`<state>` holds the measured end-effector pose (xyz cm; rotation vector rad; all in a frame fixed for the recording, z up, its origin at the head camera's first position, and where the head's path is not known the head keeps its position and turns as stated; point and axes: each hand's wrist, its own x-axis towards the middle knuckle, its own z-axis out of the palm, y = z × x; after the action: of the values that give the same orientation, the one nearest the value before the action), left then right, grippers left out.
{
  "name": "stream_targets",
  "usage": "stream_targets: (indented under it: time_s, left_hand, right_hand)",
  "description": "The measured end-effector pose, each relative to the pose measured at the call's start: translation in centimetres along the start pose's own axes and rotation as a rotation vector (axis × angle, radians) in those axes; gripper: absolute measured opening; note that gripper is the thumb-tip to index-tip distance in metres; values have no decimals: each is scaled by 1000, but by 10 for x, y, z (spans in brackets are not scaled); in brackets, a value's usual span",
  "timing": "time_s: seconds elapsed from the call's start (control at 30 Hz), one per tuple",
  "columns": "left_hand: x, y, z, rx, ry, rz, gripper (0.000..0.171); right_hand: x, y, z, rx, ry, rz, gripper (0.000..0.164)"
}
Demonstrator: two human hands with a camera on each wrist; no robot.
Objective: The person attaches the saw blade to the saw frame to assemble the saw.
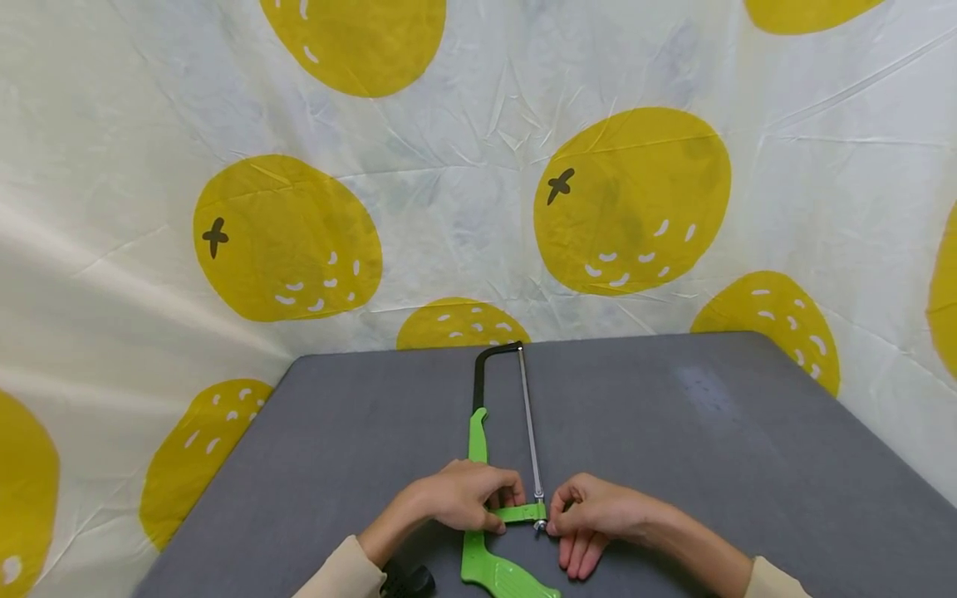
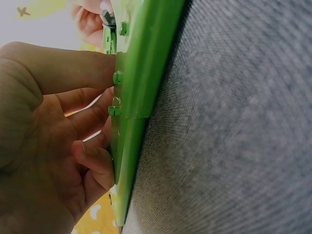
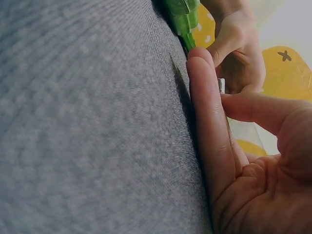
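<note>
A hacksaw (image 1: pixel 478 436) lies flat on the grey table, its green handle (image 1: pixel 503 575) toward me and its black front frame (image 1: pixel 479 380) pointing away. A thin silver blade (image 1: pixel 529 415) runs along its right side down to a short green crosspiece (image 1: pixel 522 513). My left hand (image 1: pixel 465 497) holds the green frame by the crosspiece, thumb and fingers on either side. At the blade's near end sits a small metal wing nut (image 1: pixel 540 525). My right hand (image 1: pixel 598 511) pinches at it with thumb and index finger, while its lower fingers (image 3: pixel 209 112) lie extended along the table.
A grey cloth-covered table (image 1: pixel 658 432) spreads around the saw. Behind it hangs a white curtain (image 1: pixel 463 224) printed with yellow fruit. A small black object (image 1: pixel 409 581) shows beside my left wrist at the near edge of the head view.
</note>
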<state>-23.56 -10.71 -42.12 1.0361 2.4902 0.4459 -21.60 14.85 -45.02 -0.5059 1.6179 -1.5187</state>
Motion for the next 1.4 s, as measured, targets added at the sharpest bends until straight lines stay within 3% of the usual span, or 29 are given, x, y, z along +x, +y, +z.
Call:
stream_targets:
  time_s: [0.9, 1.4]
  left_hand:
    - [0, -1, 1, 4, 11, 3, 27]
    - [0, 0, 2, 9, 9, -3, 28]
  right_hand:
    - [-1, -1, 2, -46, 31, 16, 12]
    - [-1, -2, 5, -77, 55, 9, 23]
